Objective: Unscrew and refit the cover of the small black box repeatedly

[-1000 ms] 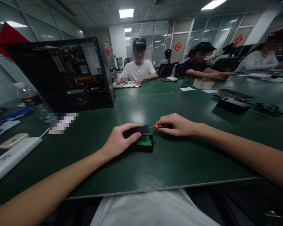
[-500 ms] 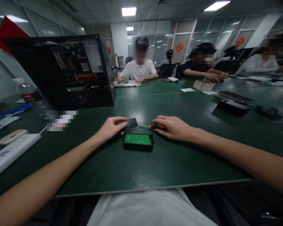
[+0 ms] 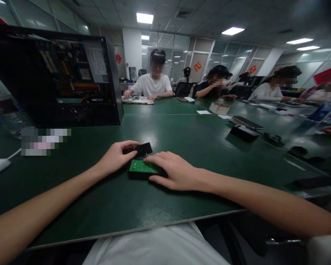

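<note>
My left hand (image 3: 116,156) grips a flat black cover (image 3: 143,148) between thumb and fingers, holding it tilted just behind a small black box (image 3: 138,176). Inside the box lies a green circuit board (image 3: 142,165), its face up. Over the box's right end is my right hand (image 3: 179,171), thumb along the front side and fingers reaching across the top to the back. Those fingers hide part of the board. A thin bit of the screwdriver's metal shaft (image 3: 149,155) shows behind the box; its handle is hidden by my right hand.
An open black computer case (image 3: 113,81) stands at the left, with a plastic bottle (image 3: 9,114) beside it. To the right lie a black box-like object (image 3: 244,133) and a small carton (image 3: 219,108). A person in a white shirt (image 3: 152,85) works across the green table (image 3: 165,129).
My right hand has left the orange-and-black screwdriver's handle and come left and nearer, onto the circuit-board box. My left hand still holds the cover. The view has swung to the right.
</note>
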The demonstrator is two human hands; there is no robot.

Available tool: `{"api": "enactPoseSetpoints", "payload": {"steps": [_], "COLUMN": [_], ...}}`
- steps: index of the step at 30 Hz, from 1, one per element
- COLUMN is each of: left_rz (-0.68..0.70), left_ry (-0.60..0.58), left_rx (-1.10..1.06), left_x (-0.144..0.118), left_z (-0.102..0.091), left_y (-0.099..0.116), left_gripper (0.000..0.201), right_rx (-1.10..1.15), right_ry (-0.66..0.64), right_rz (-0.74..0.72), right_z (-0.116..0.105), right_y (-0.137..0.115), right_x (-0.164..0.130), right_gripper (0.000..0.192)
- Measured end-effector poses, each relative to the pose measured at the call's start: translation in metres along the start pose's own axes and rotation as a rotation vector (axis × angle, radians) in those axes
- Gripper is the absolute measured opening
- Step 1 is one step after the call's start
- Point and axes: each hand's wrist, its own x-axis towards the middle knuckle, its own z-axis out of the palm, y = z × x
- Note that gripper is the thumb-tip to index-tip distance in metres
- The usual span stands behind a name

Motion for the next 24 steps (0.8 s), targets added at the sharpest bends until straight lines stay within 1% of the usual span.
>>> {"api": "enactPoseSetpoints", "payload": {"steps": [3, 6, 9, 11, 12, 13, 16, 18, 19, 21, 22, 24], "left_rz": [-0.020, -0.098, -0.217, -0.278, -0.290, -0.287, -0.199, -0.140, -0.120, -0.099, -0.096, -0.099], "left_ry": [0.045, 0.149, 0.229, 0.243, 0.232, 0.206, -0.016, -0.133, -0.164, -0.212, -0.234, -0.276], "left_rx": [-0.031, -0.184, -0.385, -0.476, -0.504, -0.507, -0.422, -0.337, -0.310, -0.292, -0.295, -0.306], "left_x": [0.001, 0.001, -0.004, -0.010, -0.014, -0.019, -0.032, -0.038, -0.040, -0.040, -0.039, -0.036], "left_z": [0.000, 0.001, 0.004, 0.009, 0.012, 0.016, 0.026, 0.030, 0.031, 0.031, 0.030, 0.029], "left_y": [0.001, 0.005, 0.010, 0.014, 0.017, 0.020, 0.030, 0.036, 0.037, 0.038, 0.038, 0.036], "left_gripper": [0.043, 0.046, 0.050, 0.050, 0.050, 0.049, 0.046, 0.040, 0.037, 0.032, 0.031, 0.031], "right_rx": [0.120, 0.178, 0.132, 0.042, -0.019, -0.090, -0.301, -0.411, -0.449, -0.482, -0.475, -0.445], "right_ry": [0.069, 0.193, 0.362, 0.494, 0.559, 0.624, 0.814, 0.869, 0.857, 0.789, 0.754, 0.681], "right_rz": [0.015, 0.050, 0.184, 0.287, 0.335, 0.386, 0.573, 0.760, 0.875, 1.111, 1.199, 1.332], "right_z": [-0.007, -0.025, -0.050, -0.070, -0.081, -0.093, -0.130, -0.153, -0.163, -0.177, -0.181, -0.186], "right_y": [0.003, 0.016, 0.043, 0.068, 0.082, 0.097, 0.135, 0.152, 0.157, 0.163, 0.164, 0.164], "right_x": [0.000, -0.002, -0.006, -0.013, -0.018, -0.024, -0.056, -0.087, -0.104, -0.140, -0.157, -0.186], "right_gripper": [0.046, 0.043, 0.041, 0.042, 0.042, 0.042, 0.041, 0.046, 0.050, 0.055, 0.057, 0.057]}}
